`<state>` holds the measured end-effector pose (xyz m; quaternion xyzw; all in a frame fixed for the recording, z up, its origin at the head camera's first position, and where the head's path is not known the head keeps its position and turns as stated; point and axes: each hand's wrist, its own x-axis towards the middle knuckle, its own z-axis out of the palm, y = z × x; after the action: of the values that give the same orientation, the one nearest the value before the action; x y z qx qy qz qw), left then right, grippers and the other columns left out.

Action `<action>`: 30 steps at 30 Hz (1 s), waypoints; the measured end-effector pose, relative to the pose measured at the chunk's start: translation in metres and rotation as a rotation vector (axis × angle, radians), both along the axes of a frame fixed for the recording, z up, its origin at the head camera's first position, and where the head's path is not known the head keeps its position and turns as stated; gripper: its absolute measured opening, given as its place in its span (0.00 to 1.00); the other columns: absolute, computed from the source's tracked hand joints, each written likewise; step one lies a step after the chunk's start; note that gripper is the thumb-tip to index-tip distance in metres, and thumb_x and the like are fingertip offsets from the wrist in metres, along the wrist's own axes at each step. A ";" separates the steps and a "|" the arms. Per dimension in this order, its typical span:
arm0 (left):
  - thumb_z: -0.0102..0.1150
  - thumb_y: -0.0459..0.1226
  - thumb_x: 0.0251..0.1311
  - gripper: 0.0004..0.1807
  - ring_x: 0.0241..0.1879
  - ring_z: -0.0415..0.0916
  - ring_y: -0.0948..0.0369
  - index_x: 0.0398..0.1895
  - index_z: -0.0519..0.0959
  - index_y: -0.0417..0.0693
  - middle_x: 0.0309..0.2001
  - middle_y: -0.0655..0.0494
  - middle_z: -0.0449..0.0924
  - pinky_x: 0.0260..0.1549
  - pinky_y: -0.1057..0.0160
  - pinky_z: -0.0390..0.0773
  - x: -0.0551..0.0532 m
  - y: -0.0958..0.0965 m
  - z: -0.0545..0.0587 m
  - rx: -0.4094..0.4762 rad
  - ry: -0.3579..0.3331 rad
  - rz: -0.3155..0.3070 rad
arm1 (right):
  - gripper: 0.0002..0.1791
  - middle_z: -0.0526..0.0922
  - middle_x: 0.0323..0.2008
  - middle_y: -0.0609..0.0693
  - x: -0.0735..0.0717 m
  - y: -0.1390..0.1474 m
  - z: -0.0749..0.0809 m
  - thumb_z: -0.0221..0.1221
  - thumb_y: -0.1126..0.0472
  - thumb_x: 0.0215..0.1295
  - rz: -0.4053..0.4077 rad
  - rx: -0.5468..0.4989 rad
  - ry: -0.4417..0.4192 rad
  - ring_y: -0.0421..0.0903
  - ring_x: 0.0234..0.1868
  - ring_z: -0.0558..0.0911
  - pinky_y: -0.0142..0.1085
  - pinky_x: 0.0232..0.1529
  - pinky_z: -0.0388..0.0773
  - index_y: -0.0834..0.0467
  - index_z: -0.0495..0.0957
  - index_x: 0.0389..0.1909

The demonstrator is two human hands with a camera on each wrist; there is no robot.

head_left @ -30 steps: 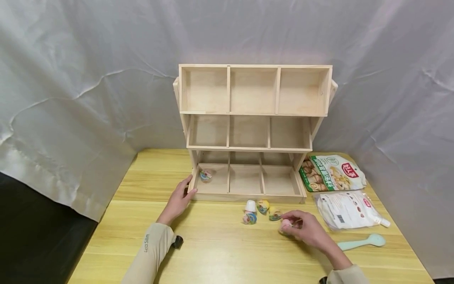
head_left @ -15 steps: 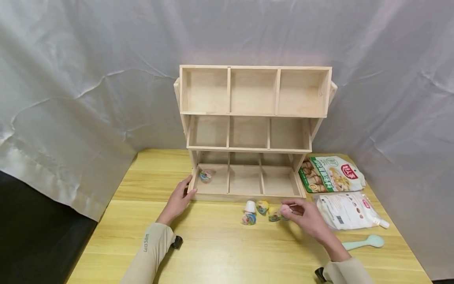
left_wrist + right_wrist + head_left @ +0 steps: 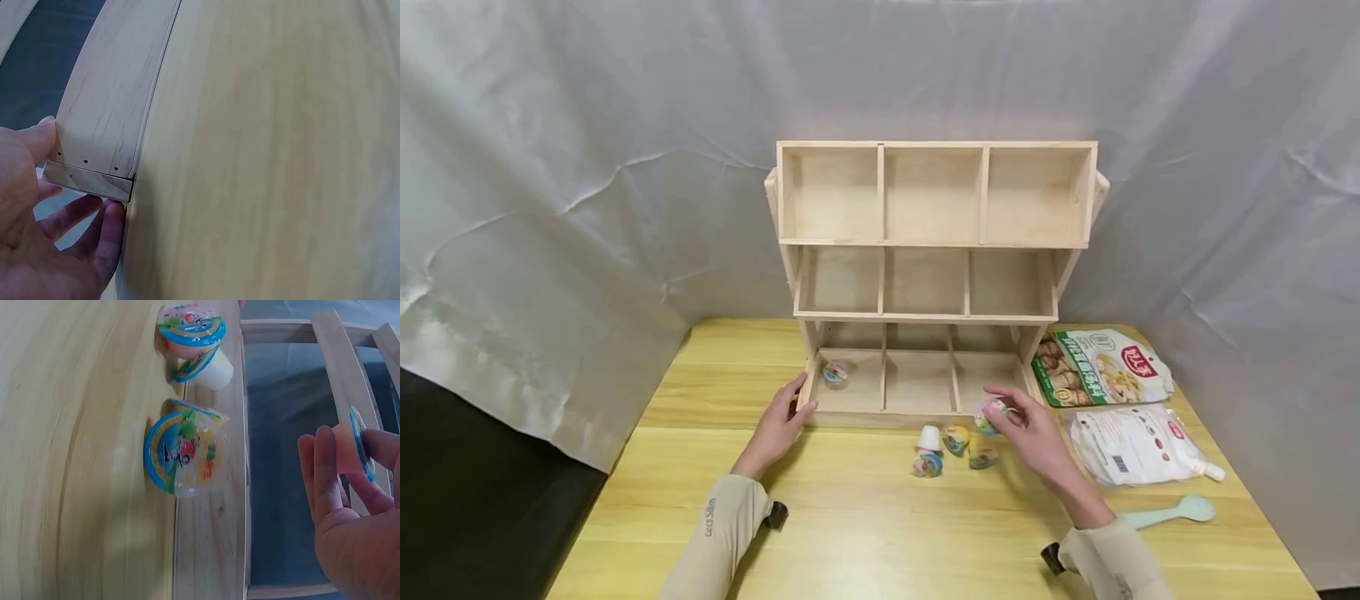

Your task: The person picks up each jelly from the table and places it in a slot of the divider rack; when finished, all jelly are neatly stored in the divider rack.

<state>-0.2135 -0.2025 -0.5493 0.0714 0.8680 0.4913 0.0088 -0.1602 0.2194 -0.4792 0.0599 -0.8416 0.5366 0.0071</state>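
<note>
Wooden table [image 3: 880,533], right hand [image 3: 1036,440] half-closed around a pink cup [image 3: 347,450].

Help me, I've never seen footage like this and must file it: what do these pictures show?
There is no machine here, just a person's two bare hands. The widest picture comes from a camera worn on the head; the other two come from cameras on the wrists, one close to each hand. The left hand holds a lower corner of a wooden rack. The right hand pinches a small pink cup. A similar cup sits in the rack's bottom left compartment. On the table are four more cups, a green-and-white packet, a white pouch and a pale green spoon.
</note>
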 end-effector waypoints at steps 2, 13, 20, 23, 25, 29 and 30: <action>0.54 0.43 0.78 0.36 0.64 0.74 0.41 0.82 0.55 0.45 0.73 0.35 0.64 0.63 0.44 0.78 0.000 0.000 0.000 0.005 -0.002 -0.001 | 0.24 0.80 0.57 0.61 -0.002 -0.002 -0.001 0.59 0.49 0.77 0.004 -0.026 -0.008 0.35 0.37 0.77 0.33 0.41 0.81 0.54 0.75 0.68; 0.54 0.43 0.78 0.36 0.65 0.74 0.41 0.83 0.54 0.44 0.72 0.35 0.64 0.64 0.44 0.78 -0.001 0.002 0.000 0.009 -0.005 -0.007 | 0.22 0.77 0.66 0.60 -0.009 -0.017 -0.002 0.56 0.53 0.79 0.060 -0.065 0.011 0.38 0.54 0.79 0.27 0.51 0.80 0.60 0.77 0.66; 0.53 0.42 0.78 0.35 0.65 0.74 0.42 0.83 0.55 0.46 0.73 0.36 0.64 0.63 0.43 0.78 -0.001 0.000 0.002 0.001 -0.015 0.005 | 0.24 0.73 0.66 0.65 -0.014 -0.027 -0.007 0.53 0.56 0.81 0.131 -0.195 -0.046 0.53 0.51 0.87 0.40 0.52 0.87 0.61 0.72 0.71; 0.54 0.43 0.78 0.35 0.64 0.74 0.42 0.82 0.55 0.45 0.72 0.35 0.65 0.63 0.43 0.78 0.000 0.000 0.002 -0.004 -0.006 0.003 | 0.23 0.73 0.66 0.64 -0.016 -0.031 -0.008 0.52 0.57 0.82 0.140 -0.213 -0.054 0.59 0.54 0.85 0.42 0.53 0.87 0.60 0.72 0.71; 0.54 0.43 0.78 0.36 0.64 0.75 0.41 0.82 0.55 0.45 0.72 0.35 0.65 0.63 0.43 0.78 0.000 0.000 0.001 -0.009 0.000 0.000 | 0.23 0.72 0.68 0.64 -0.017 -0.034 -0.008 0.52 0.56 0.82 0.137 -0.200 -0.050 0.59 0.54 0.85 0.41 0.53 0.87 0.59 0.72 0.72; 0.54 0.43 0.78 0.36 0.64 0.75 0.42 0.82 0.55 0.46 0.72 0.35 0.65 0.62 0.43 0.78 0.000 0.000 0.000 -0.001 0.003 -0.001 | 0.24 0.72 0.68 0.65 -0.018 -0.039 -0.007 0.52 0.56 0.82 0.143 -0.186 -0.044 0.61 0.53 0.86 0.46 0.55 0.86 0.60 0.71 0.72; 0.54 0.43 0.78 0.36 0.64 0.75 0.41 0.82 0.55 0.46 0.72 0.35 0.65 0.62 0.43 0.78 0.000 0.000 0.000 -0.003 0.004 -0.001 | 0.23 0.73 0.67 0.65 -0.019 -0.041 -0.007 0.52 0.56 0.82 0.144 -0.187 -0.045 0.62 0.52 0.86 0.47 0.55 0.85 0.60 0.71 0.72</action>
<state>-0.2134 -0.2022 -0.5495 0.0728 0.8687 0.4899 0.0072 -0.1789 0.1786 -0.4861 0.1073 -0.7813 0.6133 -0.0448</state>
